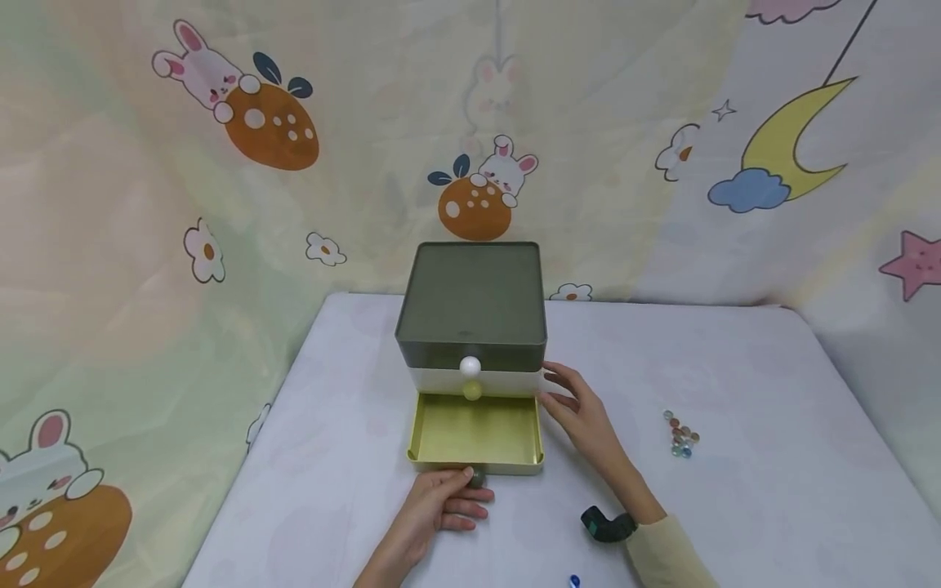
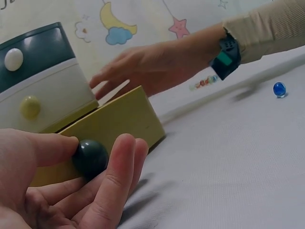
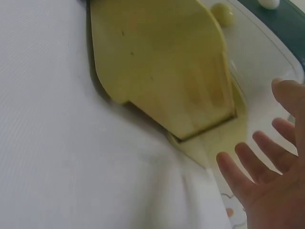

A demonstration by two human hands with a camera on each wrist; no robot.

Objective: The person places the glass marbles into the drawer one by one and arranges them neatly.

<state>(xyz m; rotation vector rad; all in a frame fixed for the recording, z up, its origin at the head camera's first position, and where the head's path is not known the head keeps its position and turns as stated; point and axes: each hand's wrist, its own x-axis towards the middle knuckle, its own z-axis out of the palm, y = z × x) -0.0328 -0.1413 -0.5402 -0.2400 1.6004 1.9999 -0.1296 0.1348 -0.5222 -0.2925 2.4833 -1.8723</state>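
A small drawer box (image 1: 472,298) with a dark green top and a white middle section stands on the table. Its yellow bottom drawer (image 1: 474,430) is pulled out toward me, with nothing lying inside. My left hand (image 1: 439,508) pinches the drawer's dark green round knob (image 2: 90,159) between thumb and fingers. Beside the box's right side is my right hand (image 1: 586,420), its fingers spread and relaxed and its fingertips near the wall; in the right wrist view these fingers (image 3: 259,164) hold nothing. The upper drawers, with a white knob (image 1: 470,367) and a yellow knob (image 1: 473,390), are closed.
Several small glass marbles (image 1: 682,435) lie in a cluster on the white table (image 1: 764,384) to the right. A single blue marble (image 2: 279,89) sits nearer the front edge. Behind the table hangs a printed cloth backdrop (image 1: 603,122).
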